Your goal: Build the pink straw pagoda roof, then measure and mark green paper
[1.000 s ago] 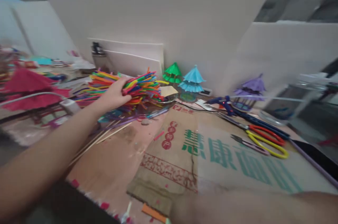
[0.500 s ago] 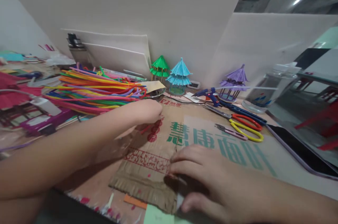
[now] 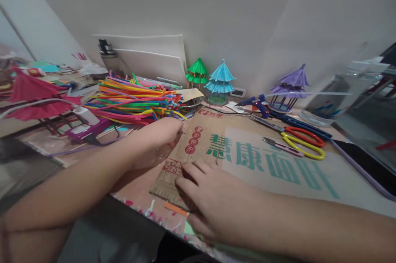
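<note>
While the right hand [image 3: 213,193] lies over the near end of the printed kraft-paper sheet [image 3: 206,131], the left hand [image 3: 167,130] is at its left side.
Right fingers slightly spread and bent; left fingertips hidden, grip unclear. The sheet lies flat before the glue gun [image 3: 259,104].

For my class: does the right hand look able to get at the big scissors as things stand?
Probably yes. The right hand rests on the brown paper; the big scissors lie ahead and rightward, nothing over their handles, though the small snips sit close by.
</note>
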A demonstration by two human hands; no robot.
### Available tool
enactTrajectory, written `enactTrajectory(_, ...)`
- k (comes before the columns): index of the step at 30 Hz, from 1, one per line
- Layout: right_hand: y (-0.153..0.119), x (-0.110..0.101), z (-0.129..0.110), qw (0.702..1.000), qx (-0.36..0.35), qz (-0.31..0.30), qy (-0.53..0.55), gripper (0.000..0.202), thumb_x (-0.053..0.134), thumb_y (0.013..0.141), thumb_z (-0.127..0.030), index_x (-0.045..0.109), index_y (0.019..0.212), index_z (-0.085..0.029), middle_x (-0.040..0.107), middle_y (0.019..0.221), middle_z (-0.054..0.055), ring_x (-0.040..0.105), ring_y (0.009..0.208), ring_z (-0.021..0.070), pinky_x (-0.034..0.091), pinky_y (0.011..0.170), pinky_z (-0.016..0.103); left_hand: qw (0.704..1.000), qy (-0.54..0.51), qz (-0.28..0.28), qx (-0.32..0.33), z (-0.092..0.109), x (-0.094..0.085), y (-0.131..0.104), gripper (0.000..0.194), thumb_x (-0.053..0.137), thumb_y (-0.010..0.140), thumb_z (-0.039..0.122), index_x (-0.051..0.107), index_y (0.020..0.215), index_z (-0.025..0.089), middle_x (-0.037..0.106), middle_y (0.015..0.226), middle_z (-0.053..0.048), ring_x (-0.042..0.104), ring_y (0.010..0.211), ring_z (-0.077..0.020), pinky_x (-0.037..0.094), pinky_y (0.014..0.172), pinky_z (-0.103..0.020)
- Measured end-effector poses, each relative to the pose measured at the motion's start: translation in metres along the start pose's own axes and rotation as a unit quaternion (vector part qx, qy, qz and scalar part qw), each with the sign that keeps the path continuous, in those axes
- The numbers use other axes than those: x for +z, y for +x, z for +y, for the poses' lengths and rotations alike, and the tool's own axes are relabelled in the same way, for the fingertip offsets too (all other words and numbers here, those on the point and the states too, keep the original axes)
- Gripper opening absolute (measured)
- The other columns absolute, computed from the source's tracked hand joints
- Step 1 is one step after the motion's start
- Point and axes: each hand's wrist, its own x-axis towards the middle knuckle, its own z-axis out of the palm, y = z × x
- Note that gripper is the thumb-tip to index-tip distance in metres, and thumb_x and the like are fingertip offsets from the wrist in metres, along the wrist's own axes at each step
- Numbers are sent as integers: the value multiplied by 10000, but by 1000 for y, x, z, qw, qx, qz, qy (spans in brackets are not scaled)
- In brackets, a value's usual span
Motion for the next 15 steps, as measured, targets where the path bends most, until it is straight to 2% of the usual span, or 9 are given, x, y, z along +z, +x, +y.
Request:
enactTrajectory(5, 13, 4, -11, 998, 21, -39, -36, 489, 572, 878, -280, 551, 1308, -46, 651, 1185, 216, 639, 994, 325, 547, 793, 448, 1000, 18, -6, -10, -5, -11, 3, 226, 587, 761, 210, 741, 927, 224, 759, 847, -52, 709, 804, -229, 522, 743, -282)
enactTrajectory(9, 9, 6, -20, 995, 40, -31, -82, 687, 594, 856, -275, 395, 1467, -31, 630, 1244, 253, 659, 1006, 362, 568, 697, 442, 999, -31, -32, -16, -4, -15, 0, 264, 526, 852, 277, 679, 1060, 221, 764, 902, -34, 716, 687, -182, 521, 600, -230)
enactTrajectory(11, 4, 5, -22, 991, 54, -27, -123, 715, 558, 876, -235, 323, 1522, -39, 635, 1246, 259, 668, 1002, 365, 571, 697, 455, 995, -81, -49, -24, -3, -15, -2, 293, 460, 898, 289, 634, 1120, 210, 762, 874, -33, 711, 625, -171, 509, 532, -218)
enactTrajectory(15, -5, 0, -15, 974, 91, -76, -192, 601, 457, 892, -89, 407, 1482, 13, 698, 1108, 272, 714, 894, 324, 552, 633, 380, 993, -110, -31, -42, -1, -16, -3, 299, 405, 924, 286, 601, 1121, 175, 751, 811, -56, 706, 606, -184, 508, 526, -233)
